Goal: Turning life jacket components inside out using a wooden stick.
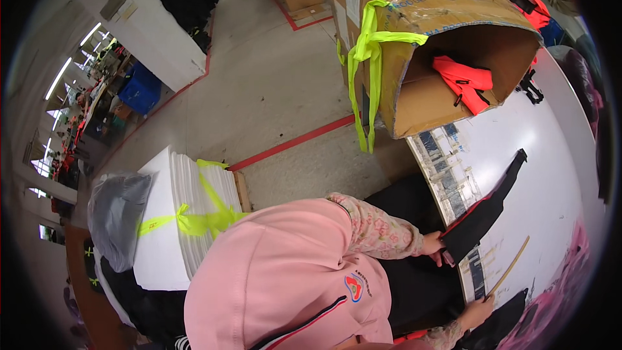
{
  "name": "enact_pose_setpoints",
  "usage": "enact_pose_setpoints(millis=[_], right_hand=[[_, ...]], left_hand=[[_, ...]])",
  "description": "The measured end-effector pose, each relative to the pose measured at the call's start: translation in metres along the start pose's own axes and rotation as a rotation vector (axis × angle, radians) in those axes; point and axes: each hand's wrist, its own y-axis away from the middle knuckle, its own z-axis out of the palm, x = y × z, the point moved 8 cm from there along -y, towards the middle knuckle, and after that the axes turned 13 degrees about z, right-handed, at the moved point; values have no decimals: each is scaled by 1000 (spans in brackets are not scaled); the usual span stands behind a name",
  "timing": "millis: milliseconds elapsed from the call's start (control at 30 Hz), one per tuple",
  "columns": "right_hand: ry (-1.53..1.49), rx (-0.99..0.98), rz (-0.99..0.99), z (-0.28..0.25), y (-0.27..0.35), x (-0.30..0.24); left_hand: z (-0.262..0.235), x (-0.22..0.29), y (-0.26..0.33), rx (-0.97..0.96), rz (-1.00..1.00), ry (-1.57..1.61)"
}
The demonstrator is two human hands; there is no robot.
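Note:
My left hand (433, 246), below a floral sleeve, is closed on the near end of a black fabric piece (481, 221) with red along one edge. That piece lies slantwise over the white table (551, 175), its narrow tip pointing away from me. Nearer the lower edge, my right hand (477, 312) is closed round one end of a thin wooden stick (510, 264), which slants out over the tabletop. Another black fabric piece (508, 321) lies beside the right hand.
A large cardboard box (427, 107) with orange-red items (463, 81) inside opens toward the table, a yellow-green strap (366, 45) hanging on it. White sheets (155, 220) stand stacked at left, beside a grey plastic bag (118, 214). Pink plastic (564, 285) lies at right.

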Motion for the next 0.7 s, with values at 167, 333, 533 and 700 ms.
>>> enact_pose_setpoints(millis=[167,333,533,700], right_hand=[[9,-212,91,-1,1,-1],[-136,-190,58,12,-3,12],[-227,-300,86,31,-4,31],[-673,-198,33,7,30,41]], left_hand=[[5,14,6,4,-14,-11],[7,13,6,-21,2,-10],[1,3,2,10,-3,-17],[21,34,6,-56,81,76]])
